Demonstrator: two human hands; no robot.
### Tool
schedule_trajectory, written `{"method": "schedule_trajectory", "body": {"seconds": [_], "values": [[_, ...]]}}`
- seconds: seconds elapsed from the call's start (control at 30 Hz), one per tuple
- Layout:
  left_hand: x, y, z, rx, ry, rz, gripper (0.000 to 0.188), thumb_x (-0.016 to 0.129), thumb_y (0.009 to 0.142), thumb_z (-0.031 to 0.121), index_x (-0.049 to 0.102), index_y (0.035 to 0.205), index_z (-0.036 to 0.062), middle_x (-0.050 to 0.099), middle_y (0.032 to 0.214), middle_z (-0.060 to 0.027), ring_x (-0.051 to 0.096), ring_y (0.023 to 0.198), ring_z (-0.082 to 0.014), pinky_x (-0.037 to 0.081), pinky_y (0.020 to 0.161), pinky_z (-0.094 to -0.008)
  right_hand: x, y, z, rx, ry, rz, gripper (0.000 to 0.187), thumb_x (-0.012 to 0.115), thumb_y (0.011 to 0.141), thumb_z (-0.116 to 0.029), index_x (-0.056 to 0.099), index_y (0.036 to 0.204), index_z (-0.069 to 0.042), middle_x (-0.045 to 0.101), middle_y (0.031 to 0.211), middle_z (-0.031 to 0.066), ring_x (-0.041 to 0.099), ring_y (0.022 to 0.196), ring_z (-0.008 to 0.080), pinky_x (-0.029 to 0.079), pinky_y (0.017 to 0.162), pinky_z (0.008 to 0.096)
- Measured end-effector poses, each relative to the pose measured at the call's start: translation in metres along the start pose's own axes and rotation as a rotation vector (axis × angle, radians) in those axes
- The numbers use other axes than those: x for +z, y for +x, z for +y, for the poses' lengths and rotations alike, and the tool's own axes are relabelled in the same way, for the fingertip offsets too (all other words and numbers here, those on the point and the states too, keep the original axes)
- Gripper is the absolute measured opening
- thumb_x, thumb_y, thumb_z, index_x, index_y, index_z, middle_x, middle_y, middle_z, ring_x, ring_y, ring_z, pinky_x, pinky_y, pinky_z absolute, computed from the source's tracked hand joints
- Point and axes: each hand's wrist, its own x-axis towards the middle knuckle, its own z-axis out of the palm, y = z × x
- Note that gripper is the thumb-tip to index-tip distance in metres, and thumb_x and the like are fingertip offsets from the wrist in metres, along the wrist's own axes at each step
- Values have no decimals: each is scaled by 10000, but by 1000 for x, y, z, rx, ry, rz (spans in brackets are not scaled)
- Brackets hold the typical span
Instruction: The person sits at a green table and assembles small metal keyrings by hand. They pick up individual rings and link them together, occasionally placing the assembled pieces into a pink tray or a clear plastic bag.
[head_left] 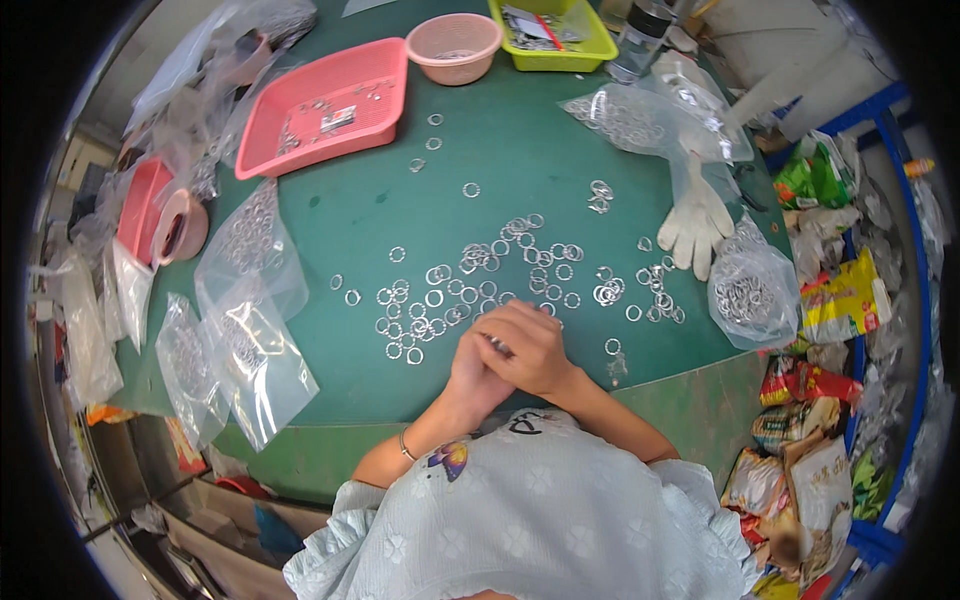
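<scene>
My two hands meet at the near edge of a green table [500,150]. My right hand [535,345] lies over my left hand [478,372], fingers curled together around small metal rings [497,346] that barely show between them. Several loose silver rings [470,275] are scattered on the table just beyond my fingers. A thin bracelet circles my left wrist.
Clear bags of rings lie at the left [245,330], at the right [750,290] and at the far right [650,115]. A white glove [695,215], a pink tray [325,105], a pink bowl [455,45] and a yellow-green tray [555,40] sit farther back. Snack packets pile at the right.
</scene>
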Motion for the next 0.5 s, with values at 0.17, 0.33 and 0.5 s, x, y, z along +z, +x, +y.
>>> {"method": "schedule_trajectory", "body": {"seconds": [0.17,0.33,0.5], "values": [[-14,5,-4,5,17,-83,254,379,943,226,532,1080,76,570,1016,-56,551,956,-178,468,825,-334,-21,3,-10,-17,-93,-43,120,692,652,-48,602,731,-60,619,804,40,582,804,234,416,764,350],[-5,18,-7,-25,-120,155,196,512,912,226,560,1020,70,567,943,-76,551,774,-169,472,624,-277,-53,-21,4,167,-96,117,96,662,692,-14,609,767,-44,617,831,62,569,835,233,407,781,345],[-12,12,-6,-60,-14,161,231,521,915,257,562,1027,60,573,966,-95,523,724,-162,434,504,-223,-119,-63,40,641,-384,364,204,631,753,-33,578,947,4,570,974,138,525,930,285,391,843,365]]}}
